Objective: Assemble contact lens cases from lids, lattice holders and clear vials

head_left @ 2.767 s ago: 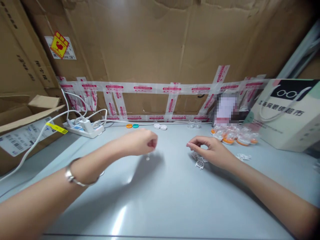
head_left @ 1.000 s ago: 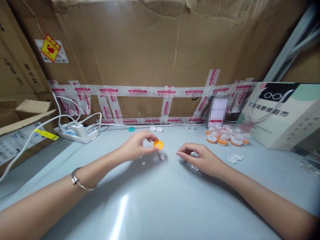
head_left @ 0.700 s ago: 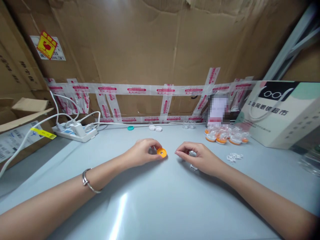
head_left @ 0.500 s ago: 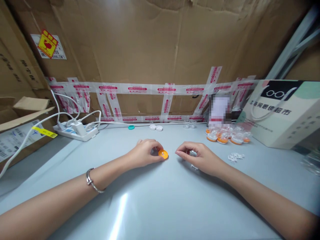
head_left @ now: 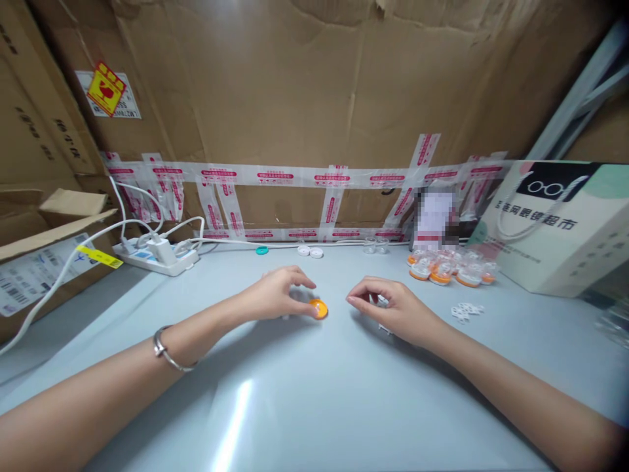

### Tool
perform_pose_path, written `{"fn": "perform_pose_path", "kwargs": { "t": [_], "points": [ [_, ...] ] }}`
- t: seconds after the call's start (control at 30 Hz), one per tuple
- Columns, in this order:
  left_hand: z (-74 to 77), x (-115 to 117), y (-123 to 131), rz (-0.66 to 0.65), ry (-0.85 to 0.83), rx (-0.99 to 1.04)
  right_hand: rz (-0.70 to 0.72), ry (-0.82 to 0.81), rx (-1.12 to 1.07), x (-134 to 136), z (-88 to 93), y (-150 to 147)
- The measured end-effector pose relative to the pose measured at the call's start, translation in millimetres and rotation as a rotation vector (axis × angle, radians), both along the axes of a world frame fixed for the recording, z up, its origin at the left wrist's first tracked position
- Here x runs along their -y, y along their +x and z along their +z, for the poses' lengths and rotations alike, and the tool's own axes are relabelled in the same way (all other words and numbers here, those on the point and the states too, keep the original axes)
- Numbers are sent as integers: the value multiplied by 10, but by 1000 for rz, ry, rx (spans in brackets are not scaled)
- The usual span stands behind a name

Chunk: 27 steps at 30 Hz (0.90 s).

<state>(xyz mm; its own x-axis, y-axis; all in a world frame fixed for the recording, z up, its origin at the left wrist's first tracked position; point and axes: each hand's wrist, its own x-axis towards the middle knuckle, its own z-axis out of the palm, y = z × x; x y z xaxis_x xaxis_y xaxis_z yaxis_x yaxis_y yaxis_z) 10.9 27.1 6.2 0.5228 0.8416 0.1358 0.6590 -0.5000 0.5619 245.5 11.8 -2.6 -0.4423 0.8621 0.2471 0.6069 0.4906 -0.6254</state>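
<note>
A small round orange cap (head_left: 319, 309) lies on the grey table in front of me. My left hand (head_left: 282, 293) is beside it, the thumb touching its left edge and the fingers spread apart above. Across from it, my right hand (head_left: 388, 303) rests on the table with thumb and fingertips pinched together; whatever they hold, if anything, is too small to make out. Small white pieces (head_left: 384, 330) show partly beneath the right hand. A few whitish bits are half hidden behind the left hand.
Orange-and-white cases with clear tops (head_left: 441, 272) cluster at the back right, near a paper bag (head_left: 545, 229). White flat parts (head_left: 466, 311) lie in front. White discs (head_left: 309, 251) and a teal disc (head_left: 262, 250) sit at the back. A power strip (head_left: 164, 262) stands left.
My left fingers have opened off the orange cap, which now lies flat and slightly lower in view. The right hand keeps its pinch. The whole view has shifted slightly.
</note>
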Motion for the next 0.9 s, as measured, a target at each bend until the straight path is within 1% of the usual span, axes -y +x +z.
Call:
{"fn": "perform_pose_path", "kwargs": {
  "t": [0.03,0.1,0.17,0.2,0.23,0.3,0.37,0.4,0.43,0.5,0.73,0.9],
  "points": [
    [85,-6,-75,17,7,16,-6,-1,0,3,3,2],
    [259,-32,-314,70,96,1,-18,-9,2,11,7,8],
    [381,-72,-654,110,111,-111,-27,-18,1,20,10,13],
    [407,-92,-847,127,99,-191,-29,-21,-1,24,11,14],
    [408,-108,-1043,148,68,-272,-30,-24,-2,28,12,14],
    [350,-122,-1406,185,-49,-399,-30,-29,1,32,16,13],
    [262,-110,-1678,250,-161,-451,-30,-32,4,32,22,13],
    [225,-99,-1771,272,-168,-456,-29,-34,6,32,25,13],
    [197,-88,-1833,292,-168,-455,-29,-36,8,31,27,15],
    [172,-77,-1880,309,-161,-446,-30,-40,10,30,31,21],
    [135,-133,-1720,303,-215,-432,-26,-43,11,36,26,35],
    [77,-161,-1737,321,-239,-436,-27,-56,13,33,31,28]
  ]
}}
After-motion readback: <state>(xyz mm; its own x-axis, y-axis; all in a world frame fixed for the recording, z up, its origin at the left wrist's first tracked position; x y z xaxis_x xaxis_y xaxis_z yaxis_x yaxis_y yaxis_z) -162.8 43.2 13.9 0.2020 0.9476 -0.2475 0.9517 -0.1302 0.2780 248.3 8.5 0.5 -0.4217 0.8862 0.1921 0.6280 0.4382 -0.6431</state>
